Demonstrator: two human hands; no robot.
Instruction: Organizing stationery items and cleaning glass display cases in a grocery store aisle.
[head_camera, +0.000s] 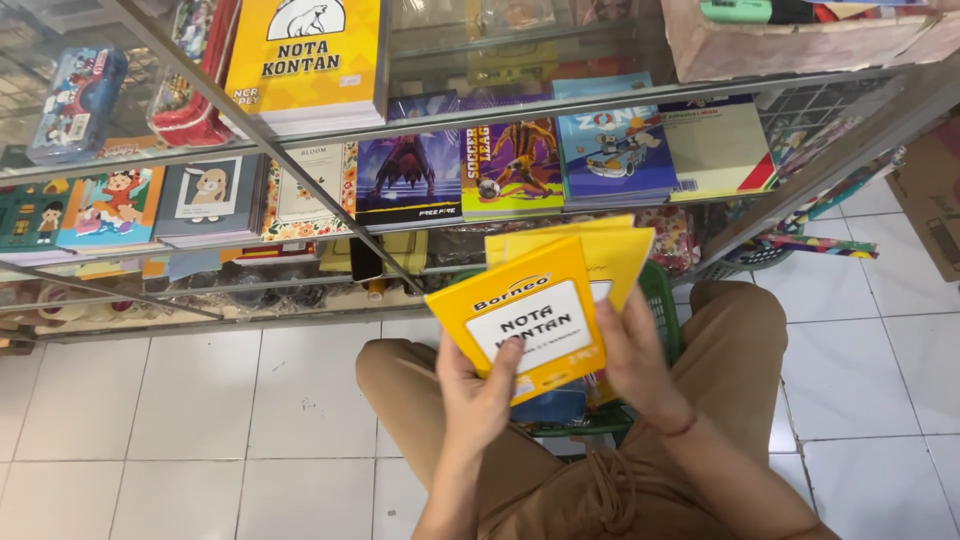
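Two hands hold a stack of yellow receipt books (530, 325) above a green basket (662, 310): the left hand (480, 390) is closed under the near book, the right hand (635, 360) grips the right edge. Far behind, a glass shelf (420, 125) carries notebooks (510, 165).

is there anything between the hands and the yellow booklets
Nothing visible: the left hand and right hand both grip the fanned stack of thin yellow paper booklets directly, above a green plastic basket.

Shop corner with a glass display case on a tiled floor

White floor tiles (200, 400) are seen under a metal-framed glass display case (300, 130), whose shelves are filled with colourful notebooks (510, 165); a cardboard box (935, 190) is set at the right.
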